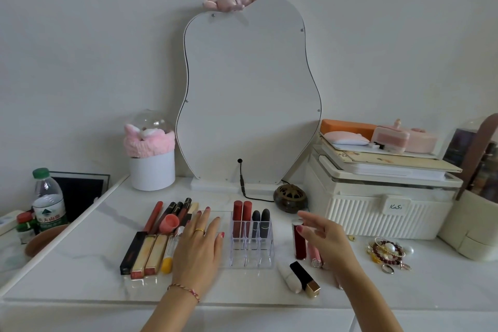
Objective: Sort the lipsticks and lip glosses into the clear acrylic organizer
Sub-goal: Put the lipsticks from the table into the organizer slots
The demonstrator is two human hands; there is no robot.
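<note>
Under your right grip (319,234), fingers apart, stands the dark red lipstick (300,241); pinch it gently, keep it upright.

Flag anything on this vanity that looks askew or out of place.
Little stands out. A white tube and a black-and-gold lipstick lie tipped over, angled, right of the clear organizer, while four lipsticks stand upright in its back row. Bracelets sit in a loose heap far right.

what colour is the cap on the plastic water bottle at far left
Green, on the plastic water bottle; clearest in the head view.
</note>
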